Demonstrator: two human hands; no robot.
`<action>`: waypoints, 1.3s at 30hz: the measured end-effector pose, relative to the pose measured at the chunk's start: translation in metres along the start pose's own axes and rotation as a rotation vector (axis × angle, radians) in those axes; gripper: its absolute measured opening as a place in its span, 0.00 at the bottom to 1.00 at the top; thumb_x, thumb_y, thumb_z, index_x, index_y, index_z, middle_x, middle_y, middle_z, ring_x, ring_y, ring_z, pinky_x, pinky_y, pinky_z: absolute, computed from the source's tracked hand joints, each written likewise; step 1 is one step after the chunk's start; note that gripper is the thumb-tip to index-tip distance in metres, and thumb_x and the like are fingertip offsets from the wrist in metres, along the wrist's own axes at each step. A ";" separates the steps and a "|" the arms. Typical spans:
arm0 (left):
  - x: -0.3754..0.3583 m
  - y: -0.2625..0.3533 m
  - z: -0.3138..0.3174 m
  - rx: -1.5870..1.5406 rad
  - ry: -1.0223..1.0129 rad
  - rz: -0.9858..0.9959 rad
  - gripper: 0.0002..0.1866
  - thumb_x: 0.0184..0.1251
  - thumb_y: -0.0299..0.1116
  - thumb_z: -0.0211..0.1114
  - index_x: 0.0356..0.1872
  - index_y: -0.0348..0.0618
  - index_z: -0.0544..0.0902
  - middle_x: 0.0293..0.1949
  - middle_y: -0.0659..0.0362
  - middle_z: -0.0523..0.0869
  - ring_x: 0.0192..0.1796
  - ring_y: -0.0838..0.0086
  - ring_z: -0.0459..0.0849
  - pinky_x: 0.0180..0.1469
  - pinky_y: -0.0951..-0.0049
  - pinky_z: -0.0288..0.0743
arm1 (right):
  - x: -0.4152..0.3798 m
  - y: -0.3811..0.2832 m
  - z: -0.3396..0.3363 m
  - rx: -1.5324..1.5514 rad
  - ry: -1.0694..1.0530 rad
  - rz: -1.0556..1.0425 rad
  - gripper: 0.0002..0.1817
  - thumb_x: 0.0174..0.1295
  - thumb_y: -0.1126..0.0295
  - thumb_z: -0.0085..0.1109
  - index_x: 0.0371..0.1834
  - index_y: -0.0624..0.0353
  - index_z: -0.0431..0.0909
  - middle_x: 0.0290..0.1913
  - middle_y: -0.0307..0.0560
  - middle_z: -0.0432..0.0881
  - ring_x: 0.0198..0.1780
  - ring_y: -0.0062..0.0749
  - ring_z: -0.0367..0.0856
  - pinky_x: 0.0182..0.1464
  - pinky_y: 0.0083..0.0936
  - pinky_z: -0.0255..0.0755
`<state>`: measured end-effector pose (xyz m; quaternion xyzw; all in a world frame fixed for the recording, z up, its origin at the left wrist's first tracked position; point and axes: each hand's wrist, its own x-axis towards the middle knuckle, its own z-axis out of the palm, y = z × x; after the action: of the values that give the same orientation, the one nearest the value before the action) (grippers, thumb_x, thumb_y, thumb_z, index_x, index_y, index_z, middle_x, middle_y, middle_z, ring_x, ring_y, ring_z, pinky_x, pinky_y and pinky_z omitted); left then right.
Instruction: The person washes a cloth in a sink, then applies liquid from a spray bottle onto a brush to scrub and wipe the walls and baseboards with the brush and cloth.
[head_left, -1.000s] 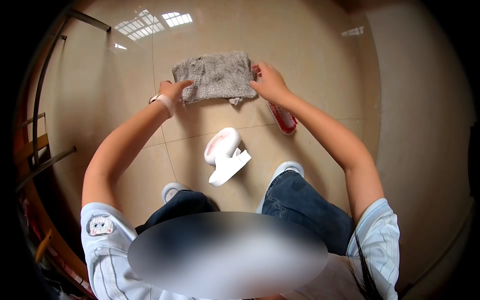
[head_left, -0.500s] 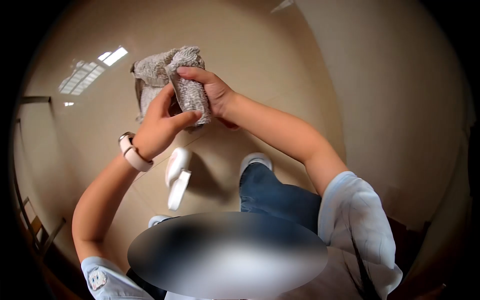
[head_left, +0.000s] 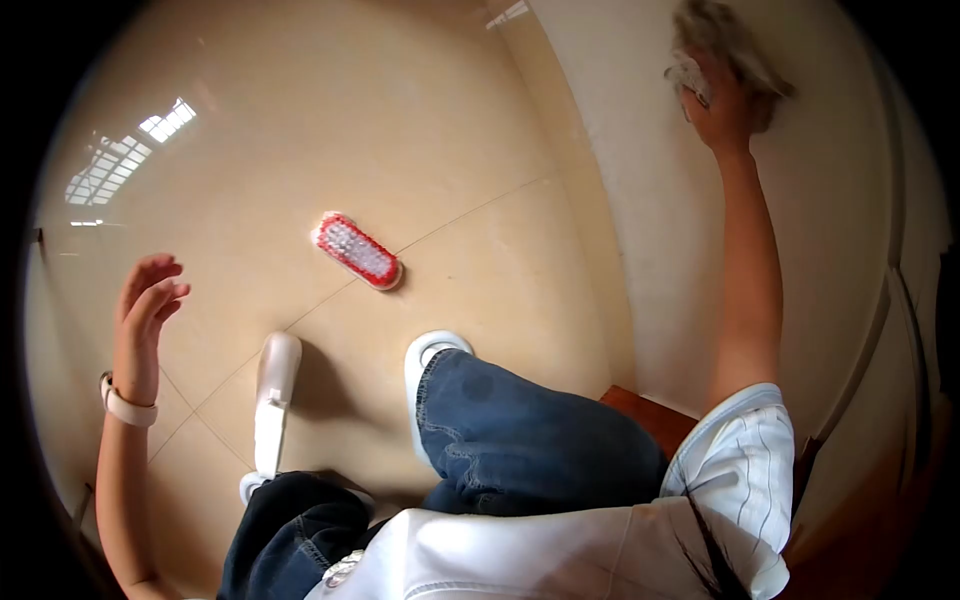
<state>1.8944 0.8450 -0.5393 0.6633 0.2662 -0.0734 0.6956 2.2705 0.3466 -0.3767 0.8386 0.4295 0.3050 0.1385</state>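
Note:
My right hand is wrapped round a grey-brown, shaggy cloth at the top right, over the white wall. Fingers of that hand are partly buried in the folds. On the other side, my left hand hangs over the floor with its fingers loosely curled and apart, holding nothing. Between the hands a scrub brush with red and white bristles lies bristle side up on the floor. A white rounded object with a slim handle-like part is near my feet.
Shiny beige tiles make up the floor, which meets the white wall on the right. My legs in blue jeans and a white shoe are below. A reddish-brown wooden piece shows beside my right knee.
My right hand has carried the cloth from the middle to the wall at upper right. My left hand has let go of it and moved left. The brush now shows fully.

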 end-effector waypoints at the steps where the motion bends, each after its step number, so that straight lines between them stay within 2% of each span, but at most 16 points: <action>1: 0.001 -0.001 -0.001 -0.004 -0.001 -0.007 0.16 0.62 0.38 0.53 0.49 0.45 0.73 0.46 0.62 0.76 0.44 0.80 0.76 0.51 0.77 0.64 | -0.003 0.011 0.007 0.091 -0.115 -0.002 0.30 0.49 0.59 0.60 0.60 0.36 0.68 0.62 0.46 0.67 0.56 0.52 0.66 0.57 0.55 0.53; 3: 0.001 0.000 -0.001 -0.026 0.007 -0.076 0.16 0.62 0.39 0.54 0.48 0.46 0.73 0.45 0.63 0.76 0.42 0.82 0.76 0.50 0.78 0.63 | -0.022 0.013 0.026 -0.561 -0.428 -0.034 0.30 0.55 0.47 0.47 0.64 0.31 0.62 0.58 0.42 0.72 0.58 0.46 0.67 0.60 0.62 0.44; 5: -0.002 0.008 0.007 -0.018 0.010 -0.092 0.15 0.62 0.40 0.54 0.47 0.47 0.73 0.43 0.64 0.76 0.41 0.82 0.76 0.50 0.78 0.63 | -0.035 0.014 0.035 -0.565 -0.449 -0.038 0.33 0.54 0.44 0.45 0.67 0.33 0.58 0.58 0.47 0.71 0.59 0.44 0.67 0.58 0.59 0.49; 7: -0.003 0.011 0.009 0.010 0.000 -0.052 0.15 0.62 0.40 0.53 0.47 0.46 0.74 0.43 0.64 0.76 0.41 0.82 0.76 0.49 0.78 0.63 | -0.052 0.003 0.032 -0.408 -0.724 0.067 0.34 0.54 0.45 0.46 0.67 0.36 0.58 0.57 0.51 0.72 0.58 0.45 0.68 0.57 0.58 0.53; 12: -0.014 0.007 0.005 -0.073 -0.035 -0.101 0.15 0.61 0.40 0.53 0.45 0.45 0.73 0.39 0.64 0.76 0.37 0.82 0.76 0.47 0.79 0.64 | -0.161 -0.062 0.026 -0.207 -1.038 0.091 0.37 0.51 0.47 0.50 0.66 0.49 0.60 0.59 0.56 0.70 0.60 0.49 0.66 0.60 0.47 0.57; 16: -0.024 0.008 -0.001 -0.007 -0.024 -0.199 0.13 0.60 0.41 0.53 0.43 0.48 0.73 0.37 0.66 0.76 0.36 0.83 0.75 0.44 0.81 0.64 | -0.241 -0.064 0.027 -0.156 -0.802 0.011 0.39 0.49 0.49 0.51 0.66 0.52 0.59 0.60 0.58 0.68 0.61 0.51 0.65 0.63 0.42 0.56; 17: -0.025 0.007 -0.003 -0.008 -0.022 -0.202 0.13 0.60 0.41 0.53 0.43 0.48 0.73 0.37 0.66 0.76 0.36 0.83 0.75 0.44 0.81 0.64 | -0.240 -0.055 0.031 -0.159 -0.832 0.075 0.40 0.50 0.49 0.50 0.68 0.49 0.56 0.61 0.59 0.67 0.62 0.53 0.63 0.64 0.48 0.52; 19: -0.019 0.003 -0.009 0.012 0.001 -0.274 0.13 0.60 0.42 0.53 0.43 0.48 0.73 0.37 0.66 0.76 0.35 0.83 0.75 0.44 0.81 0.64 | -0.222 -0.050 0.046 -0.255 -0.817 0.134 0.41 0.51 0.49 0.49 0.70 0.45 0.50 0.59 0.61 0.68 0.62 0.55 0.63 0.63 0.57 0.46; 22: -0.018 -0.006 -0.013 -0.016 -0.021 -0.265 0.15 0.59 0.44 0.54 0.43 0.48 0.73 0.38 0.66 0.76 0.35 0.84 0.75 0.43 0.82 0.64 | -0.134 -0.046 0.063 -0.403 -0.869 0.300 0.43 0.56 0.46 0.45 0.72 0.38 0.37 0.46 0.57 0.79 0.49 0.52 0.76 0.61 0.59 0.46; 23: -0.020 -0.009 -0.014 -0.043 -0.049 -0.240 0.15 0.59 0.45 0.53 0.43 0.48 0.73 0.38 0.66 0.76 0.35 0.84 0.75 0.43 0.82 0.64 | -0.104 -0.050 0.065 -0.437 -0.884 0.308 0.41 0.57 0.46 0.44 0.72 0.39 0.38 0.48 0.57 0.78 0.52 0.52 0.73 0.62 0.58 0.45; 24: -0.023 -0.005 -0.010 -0.055 -0.047 -0.247 0.17 0.58 0.46 0.53 0.43 0.47 0.72 0.38 0.66 0.75 0.35 0.83 0.75 0.43 0.82 0.64 | -0.099 -0.043 0.082 -0.500 -0.694 0.164 0.40 0.57 0.46 0.43 0.72 0.40 0.40 0.51 0.56 0.76 0.55 0.52 0.70 0.62 0.56 0.44; 29: -0.041 -0.016 -0.016 -0.153 -0.070 -0.319 0.20 0.57 0.49 0.53 0.43 0.45 0.71 0.38 0.64 0.74 0.35 0.83 0.74 0.42 0.83 0.64 | -0.026 -0.028 0.168 -0.408 -0.647 0.060 0.37 0.57 0.46 0.41 0.71 0.40 0.46 0.57 0.54 0.71 0.61 0.51 0.63 0.64 0.55 0.41; 32: -0.053 -0.030 -0.018 -0.184 -0.010 -0.364 0.22 0.56 0.51 0.53 0.43 0.44 0.71 0.38 0.63 0.74 0.34 0.82 0.73 0.41 0.83 0.65 | 0.008 -0.028 0.215 -0.111 -0.312 -0.024 0.36 0.55 0.49 0.43 0.68 0.50 0.57 0.60 0.58 0.68 0.63 0.54 0.60 0.65 0.53 0.42; 33: -0.056 -0.032 -0.017 -0.244 0.007 -0.388 0.23 0.56 0.52 0.53 0.43 0.44 0.71 0.38 0.63 0.74 0.33 0.82 0.73 0.40 0.83 0.65 | 0.016 -0.033 0.225 -0.109 -0.319 -0.030 0.36 0.55 0.49 0.43 0.68 0.50 0.57 0.60 0.58 0.68 0.63 0.54 0.60 0.65 0.53 0.42; 35: -0.057 -0.032 -0.008 -0.325 0.014 -0.398 0.23 0.56 0.52 0.53 0.43 0.44 0.71 0.38 0.63 0.73 0.33 0.82 0.73 0.40 0.83 0.65 | 0.022 -0.039 0.241 0.153 -0.713 0.160 0.36 0.54 0.50 0.45 0.64 0.59 0.61 0.61 0.61 0.66 0.63 0.56 0.58 0.66 0.48 0.44; 39: -0.053 -0.022 0.005 -0.395 -0.031 -0.373 0.24 0.57 0.54 0.52 0.43 0.43 0.71 0.37 0.63 0.73 0.33 0.82 0.72 0.39 0.83 0.65 | -0.045 -0.060 0.249 0.310 -0.540 -0.007 0.34 0.51 0.53 0.47 0.59 0.65 0.65 0.60 0.63 0.66 0.61 0.59 0.60 0.65 0.45 0.49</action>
<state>1.8410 0.8244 -0.5345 0.4532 0.3824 -0.1571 0.7898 2.3693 0.3534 -0.6167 0.8990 0.4215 0.0013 0.1190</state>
